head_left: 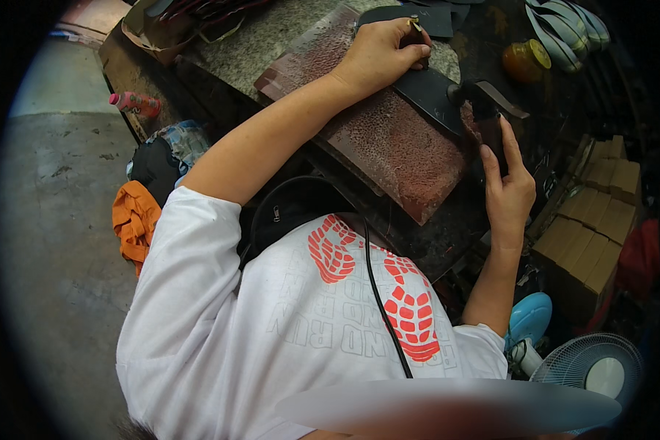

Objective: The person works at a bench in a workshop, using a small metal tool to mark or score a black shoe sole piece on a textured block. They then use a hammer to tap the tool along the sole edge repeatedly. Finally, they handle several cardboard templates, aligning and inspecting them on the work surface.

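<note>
My left hand (389, 53) is closed around a short, dark punch-like tool (416, 31), whose upper end pokes out above the fingers. Beneath it lies a black flat strip (434, 103), stretched across a worn, pitted red-brown board (374, 158). To the right, my right hand (507, 183) grips the dark handle of a hammer (491, 99). The hammer's metal head is over the right end of the strip; whether they touch I cannot tell. The lower tip of the punch-like tool is hidden by my fingers.
Beyond the board is a speckled stone slab (271, 37) with black pieces (433, 18) near it. An amber jar (526, 60) and curved striped pieces (568, 29) stand far right. Stacked cardboard boxes (587, 220) and a fan (594, 374) are at the right; a pink bottle (136, 103) lies left.
</note>
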A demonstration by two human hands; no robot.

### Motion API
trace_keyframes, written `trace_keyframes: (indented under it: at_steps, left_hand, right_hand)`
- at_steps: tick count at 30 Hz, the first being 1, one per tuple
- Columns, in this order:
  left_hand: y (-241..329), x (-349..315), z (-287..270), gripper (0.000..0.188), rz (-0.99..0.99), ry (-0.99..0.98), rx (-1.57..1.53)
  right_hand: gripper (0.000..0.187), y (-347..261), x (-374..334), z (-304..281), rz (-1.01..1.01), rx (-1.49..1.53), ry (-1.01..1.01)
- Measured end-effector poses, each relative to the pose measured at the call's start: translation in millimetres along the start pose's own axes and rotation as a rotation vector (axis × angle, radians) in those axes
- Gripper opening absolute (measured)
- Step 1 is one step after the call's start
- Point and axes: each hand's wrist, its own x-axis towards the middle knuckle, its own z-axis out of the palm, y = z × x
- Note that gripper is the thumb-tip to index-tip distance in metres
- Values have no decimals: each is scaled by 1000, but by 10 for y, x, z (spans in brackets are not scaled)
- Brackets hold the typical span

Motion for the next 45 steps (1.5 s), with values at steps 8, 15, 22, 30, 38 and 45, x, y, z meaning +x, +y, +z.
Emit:
trace_keyframes:
  at_steps: [8,15,22,30,38,45]
  left_hand:
    - [17,16,-44,15,83,-49,130]
    - [105,-22,19,14,325,-61,330]
    - [98,-49,76,18,429,-8,472]
    - [-16,21,58,15,19,-20,-55]
    - [12,12,51,18,82,-40,137]
    - [112,-27,83,19,421,-71,471]
  right_hand:
    - [49,77,29,-60,-118,105,16]
    - [37,-630,233,-802,-474,582,334]
    - [51,103,35,-70,14,185,59]
    - [48,-43,-14,-13,3,8,-8]
    - [50,139,-44,-14,-67,30,14]
    - [31,-577,149,-705,-310,452,385]
